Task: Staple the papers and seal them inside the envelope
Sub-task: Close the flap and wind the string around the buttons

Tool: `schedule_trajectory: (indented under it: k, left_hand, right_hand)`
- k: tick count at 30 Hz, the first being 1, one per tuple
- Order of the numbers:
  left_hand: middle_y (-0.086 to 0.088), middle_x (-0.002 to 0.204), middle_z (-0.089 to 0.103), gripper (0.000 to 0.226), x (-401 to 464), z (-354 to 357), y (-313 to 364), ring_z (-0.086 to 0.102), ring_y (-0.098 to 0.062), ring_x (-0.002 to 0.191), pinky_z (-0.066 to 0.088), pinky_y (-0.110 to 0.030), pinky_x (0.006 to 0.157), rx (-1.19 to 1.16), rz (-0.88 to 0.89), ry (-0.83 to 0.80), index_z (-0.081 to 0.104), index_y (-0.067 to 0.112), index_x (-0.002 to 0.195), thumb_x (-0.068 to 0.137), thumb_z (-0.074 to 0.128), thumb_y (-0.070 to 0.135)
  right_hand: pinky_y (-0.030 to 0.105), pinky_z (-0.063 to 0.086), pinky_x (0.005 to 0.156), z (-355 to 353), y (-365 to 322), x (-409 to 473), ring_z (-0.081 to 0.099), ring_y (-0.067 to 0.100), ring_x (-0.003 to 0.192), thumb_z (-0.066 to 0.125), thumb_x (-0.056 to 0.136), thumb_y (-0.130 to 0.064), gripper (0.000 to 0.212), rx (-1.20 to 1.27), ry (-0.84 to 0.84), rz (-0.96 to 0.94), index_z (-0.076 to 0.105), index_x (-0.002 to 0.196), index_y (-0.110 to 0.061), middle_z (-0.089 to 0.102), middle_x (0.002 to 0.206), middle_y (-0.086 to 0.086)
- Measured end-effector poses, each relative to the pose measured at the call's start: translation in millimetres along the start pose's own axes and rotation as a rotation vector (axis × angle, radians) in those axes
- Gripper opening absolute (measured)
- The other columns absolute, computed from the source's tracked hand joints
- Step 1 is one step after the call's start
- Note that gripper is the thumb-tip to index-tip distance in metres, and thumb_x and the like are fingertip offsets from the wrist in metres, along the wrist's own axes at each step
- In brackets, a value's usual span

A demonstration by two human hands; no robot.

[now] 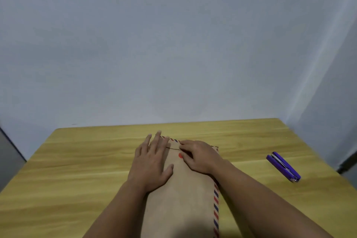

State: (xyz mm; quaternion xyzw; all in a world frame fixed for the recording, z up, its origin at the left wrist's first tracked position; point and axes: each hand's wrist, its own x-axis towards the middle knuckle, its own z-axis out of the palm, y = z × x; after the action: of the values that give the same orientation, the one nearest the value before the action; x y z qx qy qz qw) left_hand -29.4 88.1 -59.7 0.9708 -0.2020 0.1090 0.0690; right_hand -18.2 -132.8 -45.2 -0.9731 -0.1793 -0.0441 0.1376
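A brown envelope (185, 195) with a red-and-blue striped border lies lengthwise on the wooden table (77, 170), its flap end at the far side. A red round closure (180, 155) shows near the flap. My left hand (152, 162) lies flat on the envelope's upper left part, fingers spread. My right hand (201, 155) rests on the flap end with its fingers curled and pinching a thin dark string by the closure. No papers are visible. A purple stapler (283, 166) lies on the table to the right, apart from both hands.
A plain pale wall stands just behind the table's far edge. A wall corner rises at the right. A grey surface edge shows at the far left.
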Motion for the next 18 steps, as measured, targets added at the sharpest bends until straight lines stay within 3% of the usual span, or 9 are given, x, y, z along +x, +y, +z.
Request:
schedule_trajectory:
  k: [2, 5, 7, 10, 14, 18]
  left_hand:
    - [0.001, 0.173, -0.009, 0.082, 8, 7, -1, -0.007, -0.028, 0.159, 0.012, -0.053, 0.126, -0.032, 0.032, -0.109, 0.012, 0.034, 0.163, 0.092, 0.032, 0.069]
    - [0.003, 0.172, -0.010, 0.077, 11, 17, 4, -0.011, -0.023, 0.159, -0.005, -0.055, 0.126, -0.069, -0.054, -0.246, 0.008, 0.038, 0.163, 0.096, 0.022, 0.073]
    - [0.003, 0.172, -0.009, 0.078, 7, 20, 11, -0.011, -0.023, 0.159, -0.007, -0.056, 0.126, -0.058, -0.114, -0.250, 0.007, 0.039, 0.163, 0.095, 0.018, 0.075]
    - [0.001, 0.172, -0.009, 0.080, -3, 21, 22, -0.012, -0.025, 0.158, -0.008, -0.057, 0.125, -0.035, -0.173, -0.223, 0.004, 0.038, 0.163, 0.094, 0.014, 0.077]
    - [-0.001, 0.173, -0.007, 0.080, -12, 17, 30, -0.012, -0.027, 0.158, -0.008, -0.058, 0.125, -0.039, -0.221, -0.209, 0.004, 0.036, 0.163, 0.095, 0.014, 0.076]
    - [-0.003, 0.173, -0.007, 0.081, -17, 15, 33, -0.012, -0.027, 0.158, -0.007, -0.057, 0.125, -0.030, -0.256, -0.210, 0.004, 0.036, 0.164, 0.094, 0.013, 0.077]
  right_hand:
    - [0.044, 0.054, 0.095, -4, 6, -3, 0.066, 0.021, 0.114, 0.052, 0.100, -0.039, 0.035, -0.005, 0.007, -0.006, 0.070, 0.125, -0.021, 0.073, 0.125, -0.003]
    - [0.042, 0.052, 0.097, -19, 9, 3, 0.064, 0.022, 0.116, 0.053, 0.097, -0.040, 0.041, -0.083, -0.047, 0.016, 0.067, 0.132, -0.024, 0.072, 0.127, -0.004]
    - [0.041, 0.053, 0.098, -31, 8, 10, 0.063, 0.021, 0.115, 0.058, 0.094, -0.036, 0.043, -0.073, -0.105, 0.060, 0.068, 0.133, -0.024, 0.071, 0.127, -0.003]
    - [0.039, 0.057, 0.089, -40, 6, 21, 0.064, 0.020, 0.100, 0.066, 0.089, -0.029, 0.034, -0.044, -0.211, 0.110, 0.074, 0.121, -0.023, 0.073, 0.111, -0.003]
    - [0.032, 0.054, 0.081, -39, 6, 36, 0.063, 0.017, 0.095, 0.074, 0.088, -0.022, 0.030, -0.024, -0.247, 0.174, 0.077, 0.117, -0.018, 0.070, 0.106, -0.001]
    - [0.040, 0.062, 0.085, -37, 7, 42, 0.071, 0.021, 0.094, 0.081, 0.083, -0.013, 0.009, 0.076, -0.266, 0.305, 0.081, 0.091, -0.010, 0.077, 0.095, 0.003]
